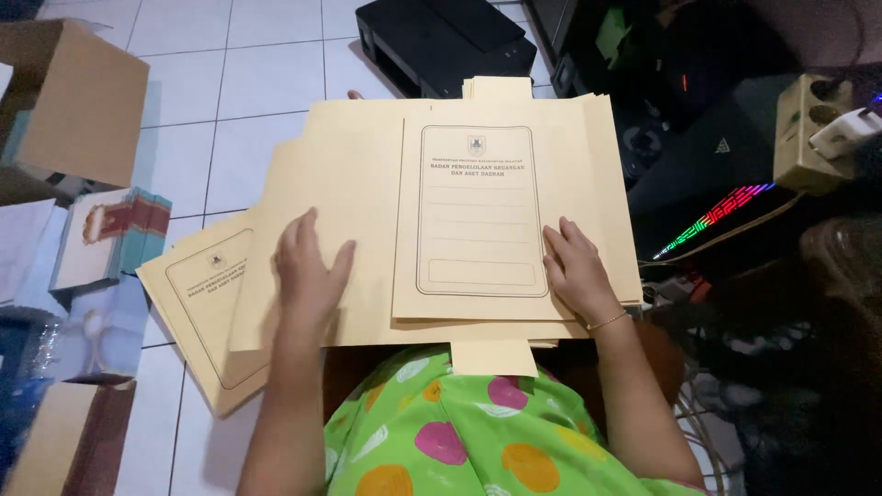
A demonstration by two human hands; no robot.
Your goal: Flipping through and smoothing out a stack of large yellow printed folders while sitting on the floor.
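A second pale yellow card folder (207, 303) lies on the white tiled floor (248, 83). The left hand (308, 266) presses flat, grip wide, on the unfolded pale yellow card folder (469, 216) across the lap; the right hand (574, 266) rests open-fingered on its printed panel's edge.

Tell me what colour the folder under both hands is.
Pale yellow-tan, with dark printed frame lines: the folder, best seen in the head view.
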